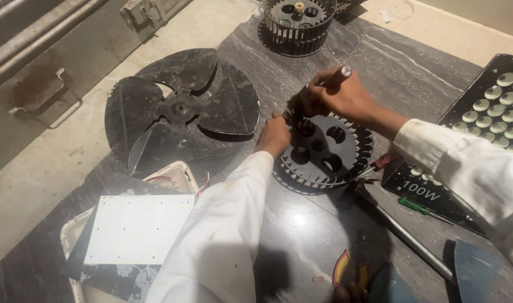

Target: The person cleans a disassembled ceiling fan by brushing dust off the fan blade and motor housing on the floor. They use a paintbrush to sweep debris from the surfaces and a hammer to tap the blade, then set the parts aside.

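The left hand grips the blower wheel; the right hand, closed around a brush, should work gently between fins, wheel held steady.

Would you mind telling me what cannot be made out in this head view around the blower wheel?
- Tip of the tool in the right hand: hidden by the fingers.
- Left hand fingertips: hidden behind the blower wheel rim.
- Second blower wheel: cut off by the top edge.
- Lamp panel: cut off by the right edge.
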The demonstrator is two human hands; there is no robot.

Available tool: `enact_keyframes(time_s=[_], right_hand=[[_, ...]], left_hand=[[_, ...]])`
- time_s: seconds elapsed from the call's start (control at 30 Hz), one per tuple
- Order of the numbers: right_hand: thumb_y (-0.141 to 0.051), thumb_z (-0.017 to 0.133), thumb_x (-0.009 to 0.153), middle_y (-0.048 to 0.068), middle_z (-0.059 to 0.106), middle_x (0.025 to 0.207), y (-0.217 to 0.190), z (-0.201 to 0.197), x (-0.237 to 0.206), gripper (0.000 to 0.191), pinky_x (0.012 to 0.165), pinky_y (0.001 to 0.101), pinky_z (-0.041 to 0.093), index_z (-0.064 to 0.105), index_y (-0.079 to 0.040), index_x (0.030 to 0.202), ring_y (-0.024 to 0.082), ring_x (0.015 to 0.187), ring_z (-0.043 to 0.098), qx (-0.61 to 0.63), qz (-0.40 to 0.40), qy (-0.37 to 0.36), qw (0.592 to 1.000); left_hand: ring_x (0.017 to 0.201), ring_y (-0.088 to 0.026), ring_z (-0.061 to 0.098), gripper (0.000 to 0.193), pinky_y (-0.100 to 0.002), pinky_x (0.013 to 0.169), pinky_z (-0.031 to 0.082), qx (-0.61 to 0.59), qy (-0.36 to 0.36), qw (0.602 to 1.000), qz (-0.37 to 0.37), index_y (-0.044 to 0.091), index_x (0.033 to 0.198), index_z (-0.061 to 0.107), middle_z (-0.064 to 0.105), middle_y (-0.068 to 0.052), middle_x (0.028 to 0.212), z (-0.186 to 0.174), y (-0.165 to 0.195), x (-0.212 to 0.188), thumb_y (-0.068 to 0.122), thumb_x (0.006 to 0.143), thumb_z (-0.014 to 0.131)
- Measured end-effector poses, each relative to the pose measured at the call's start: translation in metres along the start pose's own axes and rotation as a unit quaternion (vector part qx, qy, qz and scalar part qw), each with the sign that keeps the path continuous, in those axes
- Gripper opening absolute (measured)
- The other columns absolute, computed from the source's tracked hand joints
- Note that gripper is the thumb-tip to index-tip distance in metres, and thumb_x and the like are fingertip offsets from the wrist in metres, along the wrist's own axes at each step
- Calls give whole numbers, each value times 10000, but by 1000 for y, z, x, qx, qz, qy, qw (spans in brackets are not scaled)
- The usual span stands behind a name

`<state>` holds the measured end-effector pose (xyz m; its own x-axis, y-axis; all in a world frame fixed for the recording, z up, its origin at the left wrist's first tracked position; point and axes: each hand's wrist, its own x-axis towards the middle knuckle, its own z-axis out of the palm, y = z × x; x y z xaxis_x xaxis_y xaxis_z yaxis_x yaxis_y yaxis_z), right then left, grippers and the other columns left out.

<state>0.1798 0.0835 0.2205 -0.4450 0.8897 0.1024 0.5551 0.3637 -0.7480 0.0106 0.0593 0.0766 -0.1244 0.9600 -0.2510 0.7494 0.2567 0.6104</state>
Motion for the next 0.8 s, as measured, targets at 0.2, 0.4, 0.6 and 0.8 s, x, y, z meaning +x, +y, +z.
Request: enact_keyframes(time_s=[0.2, 0.4, 0.6, 0.8], right_hand=[[-143, 581, 948, 182, 749, 874, -8, -9, 11, 220, 579, 352, 633, 729, 0, 1027, 226, 618, 731, -6, 39, 26, 999], [-118, 618, 919, 198, 750, 859, -11, -14, 19, 216, 616, 379, 607, 755, 20, 1014, 251, 677, 729, -77, -25, 26, 996], [-178, 603, 967, 173, 731, 880, -7, -15, 19, 228, 653, 378, 620, 732, -6, 1042, 250, 698, 725, -48, 24, 30, 998], [-147, 640, 933, 173, 739, 851, 2, -14, 11, 193, 593, 370, 575, 748, 8, 971, 241, 672, 696, 7, 64, -31, 997]], left_hand=[[1232, -457, 602, 430, -495, 1043, 499, -4, 3, 1000, -4, -32, 1305, 452, 606, -318, 1303, 1, 4, 3, 54, 919, 620], [1236, -452, 595, 418, -504, 1036, 494, -8, -2, 1000, -18, -31, 1293, 450, 601, -304, 1307, 2, 6, 6, 75, 927, 622], [1231, -445, 619, 404, -497, 1030, 513, -7, 1, 1000, -1, -45, 1312, 443, 624, -314, 1291, 4, -1, 8, 60, 951, 592], [1229, -438, 614, 438, -486, 1028, 510, 7, 2, 1000, -11, -36, 1310, 430, 619, -304, 1293, 4, -1, 9, 94, 940, 627]])
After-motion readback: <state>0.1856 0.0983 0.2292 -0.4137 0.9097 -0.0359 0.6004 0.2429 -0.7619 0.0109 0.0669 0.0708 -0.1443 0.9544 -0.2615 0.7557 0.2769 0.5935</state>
